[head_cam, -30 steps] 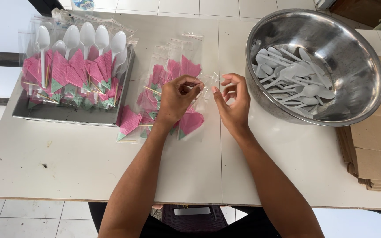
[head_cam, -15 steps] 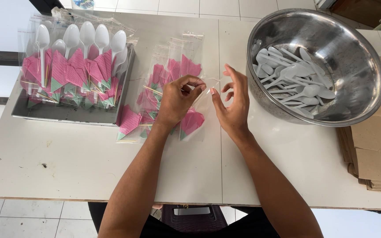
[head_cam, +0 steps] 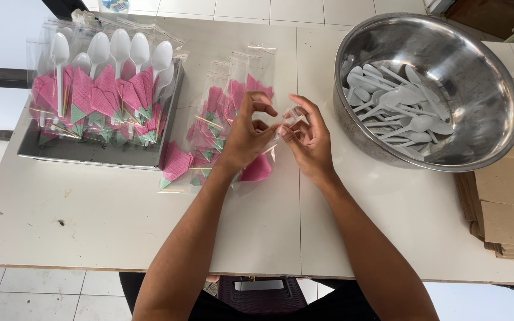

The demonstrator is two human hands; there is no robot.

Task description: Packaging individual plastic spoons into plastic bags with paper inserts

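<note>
Over the middle of the white table (head_cam: 90, 220), my left hand (head_cam: 246, 134) and my right hand (head_cam: 310, 137) meet fingertip to fingertip, pinching the mouth of a clear plastic sleeve (head_cam: 290, 116) that holds a folded pink napkin. Under my left hand lies a loose pile of clear sleeves with pink and green napkins (head_cam: 209, 119). A large steel bowl (head_cam: 477, 65) at the right holds several white plastic spoons (head_cam: 394, 107). At the left, a grey tray (head_cam: 90, 154) carries finished packs with white spoons and pink napkins (head_cam: 102, 83).
A stack of flat brown cardboard (head_cam: 507, 202) lies at the right edge beside the bowl. Tiled floor shows around the table. A dark stool sits below the table's near edge between my arms.
My hands have drawn closer together and shifted slightly right over the pile, fingertips now touching at the sleeve's opening. Nothing else has moved.
</note>
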